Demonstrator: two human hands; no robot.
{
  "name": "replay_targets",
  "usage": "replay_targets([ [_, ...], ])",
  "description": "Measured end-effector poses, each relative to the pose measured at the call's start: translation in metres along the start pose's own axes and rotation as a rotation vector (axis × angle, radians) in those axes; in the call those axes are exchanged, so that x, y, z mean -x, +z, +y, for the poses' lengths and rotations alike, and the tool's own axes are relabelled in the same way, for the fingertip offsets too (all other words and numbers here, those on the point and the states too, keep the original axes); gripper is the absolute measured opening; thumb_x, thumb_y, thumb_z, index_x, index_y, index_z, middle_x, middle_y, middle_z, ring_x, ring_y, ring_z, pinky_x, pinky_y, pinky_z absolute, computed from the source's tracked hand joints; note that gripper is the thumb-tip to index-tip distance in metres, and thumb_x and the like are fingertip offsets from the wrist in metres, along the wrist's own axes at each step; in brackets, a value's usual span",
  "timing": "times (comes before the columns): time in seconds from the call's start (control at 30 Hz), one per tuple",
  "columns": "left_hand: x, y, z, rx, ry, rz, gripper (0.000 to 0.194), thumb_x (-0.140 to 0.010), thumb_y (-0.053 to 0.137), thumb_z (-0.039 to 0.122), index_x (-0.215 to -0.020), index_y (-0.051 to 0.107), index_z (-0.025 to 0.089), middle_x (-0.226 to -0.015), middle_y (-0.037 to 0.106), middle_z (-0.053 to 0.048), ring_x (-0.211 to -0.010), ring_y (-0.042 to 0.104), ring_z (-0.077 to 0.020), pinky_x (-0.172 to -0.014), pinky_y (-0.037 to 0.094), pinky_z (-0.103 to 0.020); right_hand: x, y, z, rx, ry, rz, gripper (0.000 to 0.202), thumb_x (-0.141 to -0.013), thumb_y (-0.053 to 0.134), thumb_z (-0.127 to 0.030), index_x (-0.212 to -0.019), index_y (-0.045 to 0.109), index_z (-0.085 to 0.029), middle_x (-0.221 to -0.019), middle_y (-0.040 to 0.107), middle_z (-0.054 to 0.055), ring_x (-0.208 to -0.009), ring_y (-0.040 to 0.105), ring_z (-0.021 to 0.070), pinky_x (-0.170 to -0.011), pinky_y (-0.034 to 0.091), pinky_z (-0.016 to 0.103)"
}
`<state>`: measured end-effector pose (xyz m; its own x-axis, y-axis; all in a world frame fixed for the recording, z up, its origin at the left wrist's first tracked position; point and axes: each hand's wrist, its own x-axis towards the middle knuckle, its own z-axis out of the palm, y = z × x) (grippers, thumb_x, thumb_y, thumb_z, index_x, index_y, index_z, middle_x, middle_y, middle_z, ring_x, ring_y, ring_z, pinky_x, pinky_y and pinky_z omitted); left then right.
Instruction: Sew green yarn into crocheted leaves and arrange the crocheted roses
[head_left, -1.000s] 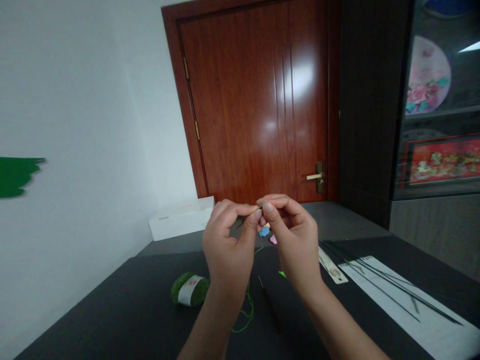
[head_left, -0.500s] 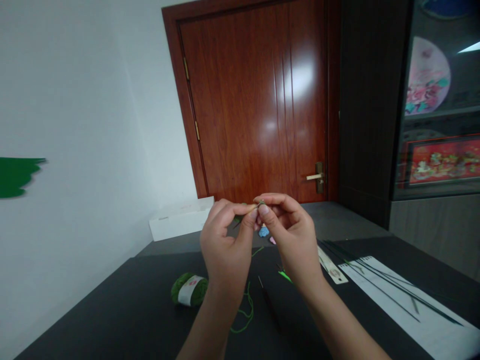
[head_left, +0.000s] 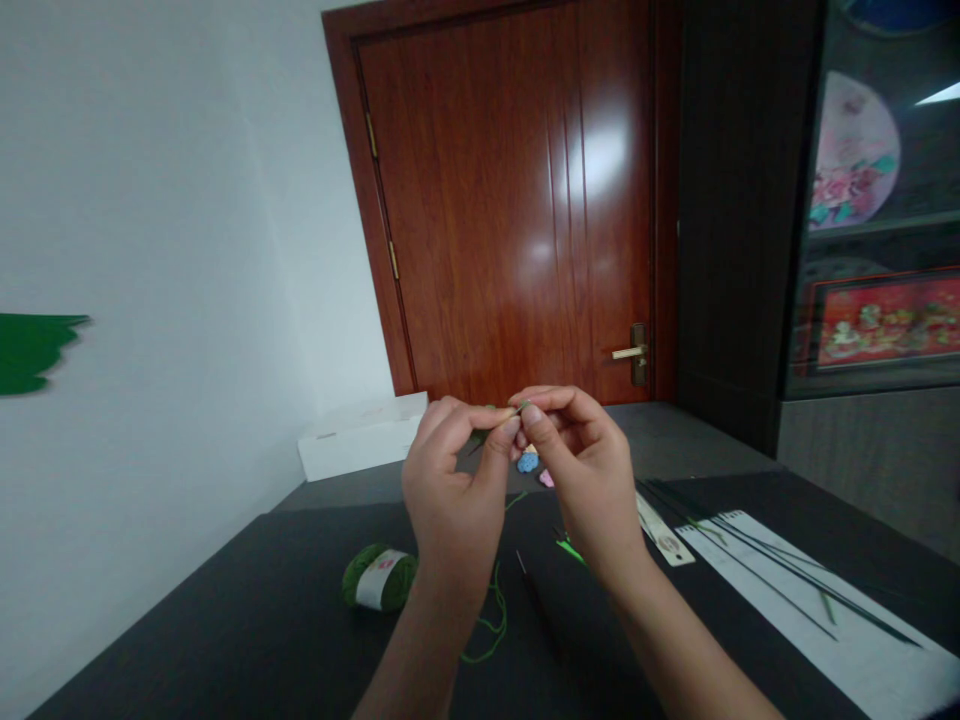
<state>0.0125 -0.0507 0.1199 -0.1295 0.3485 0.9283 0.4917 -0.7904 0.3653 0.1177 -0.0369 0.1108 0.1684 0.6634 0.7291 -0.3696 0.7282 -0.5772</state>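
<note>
I see the left hand (head_left: 459, 492) and right hand (head_left: 594, 472) close together, both pinching a thin green bit (head_left: 524, 406) — probably because it is so tiny and could slip.

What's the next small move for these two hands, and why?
I'd probably ease the right hand slightly aside while the left hand pinches the small green piece: the fingers of both meet at it and hide most of it, so a small shift might show how it lies.
</note>
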Motion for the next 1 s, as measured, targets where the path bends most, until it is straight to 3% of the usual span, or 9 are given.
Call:
replay_targets([
  [1.0, -0.0002, -0.0022, 0.0017, -0.162, 0.145, 0.028, 0.009, -0.086, 0.068, 0.019, -0.077, 0.070, 0.022, -0.073, 0.064, 0.000, -0.074, 0.060, -0.0168, -0.069, 0.046, -0.032, -0.0039, -0.0018, 0.0021, -0.047, -0.022, -0.057, 0.010, -0.087, 0.070, -0.028, -0.085, 0.065, -0.020, -0.086, 0.066, 0.000, -0.060, 0.060, 0.0094, -0.058, 0.056, 0.025],
])
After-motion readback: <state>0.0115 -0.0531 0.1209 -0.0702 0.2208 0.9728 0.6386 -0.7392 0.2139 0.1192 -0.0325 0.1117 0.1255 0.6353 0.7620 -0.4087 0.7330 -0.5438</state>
